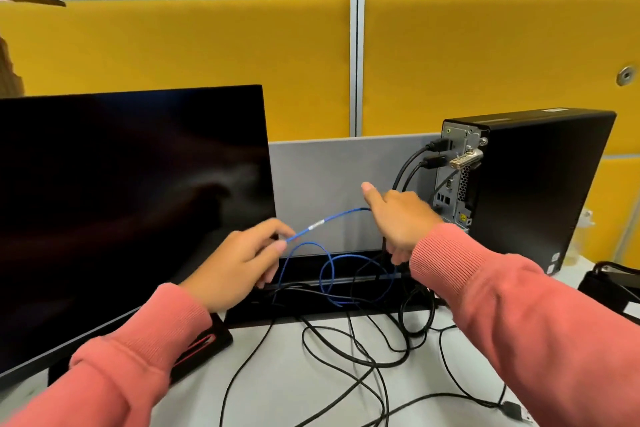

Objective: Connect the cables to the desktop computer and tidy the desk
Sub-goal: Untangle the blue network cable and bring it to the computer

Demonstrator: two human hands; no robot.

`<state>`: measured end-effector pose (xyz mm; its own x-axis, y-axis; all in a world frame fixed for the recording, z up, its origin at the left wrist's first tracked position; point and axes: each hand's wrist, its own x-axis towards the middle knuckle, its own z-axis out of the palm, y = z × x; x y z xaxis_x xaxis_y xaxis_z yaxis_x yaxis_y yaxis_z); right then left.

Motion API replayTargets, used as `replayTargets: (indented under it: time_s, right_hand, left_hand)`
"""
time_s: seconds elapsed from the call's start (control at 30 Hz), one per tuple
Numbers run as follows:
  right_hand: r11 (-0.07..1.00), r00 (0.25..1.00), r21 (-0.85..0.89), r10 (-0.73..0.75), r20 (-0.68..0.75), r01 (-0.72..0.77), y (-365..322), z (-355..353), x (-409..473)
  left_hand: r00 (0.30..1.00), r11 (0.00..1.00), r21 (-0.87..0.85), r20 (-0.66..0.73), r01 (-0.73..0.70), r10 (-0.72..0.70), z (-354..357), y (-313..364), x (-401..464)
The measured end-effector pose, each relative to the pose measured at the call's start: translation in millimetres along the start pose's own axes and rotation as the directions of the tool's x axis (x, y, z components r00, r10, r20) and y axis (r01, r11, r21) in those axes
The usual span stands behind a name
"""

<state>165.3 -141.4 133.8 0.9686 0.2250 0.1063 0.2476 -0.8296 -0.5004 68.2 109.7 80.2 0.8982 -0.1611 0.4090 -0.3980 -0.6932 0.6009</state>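
Left hand (239,263) pinches the blue cable (327,218), right hand (398,218) holding its far end beside the desktop computer (526,184) — best fed straight into its port, slack kept clear of the tabletop (311,392) tangle.

Likely an office cubicle: yellow partition panels (194,45), monitor (131,204), desktop computer (533,184).

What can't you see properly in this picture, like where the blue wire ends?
- Head view: the blue cable runs behind the right hand, so its plug end is hidden.
- The left hand pinches the cable; its far fingertips are blurred.
- The computer's lower ports sit behind the right hand.
- The black cables leave the bottom edge.
- The monitor is cut off left.
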Motion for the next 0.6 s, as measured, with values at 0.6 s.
replayTargets:
  time_s: [0.6]
  right_hand:
    - [0.894,0.903,0.137,-0.415,-0.111,0.428,14,34,-18]
  left_hand:
    - [0.989,0.976,-0.162,-0.056,-0.147,0.14,35,63,46]
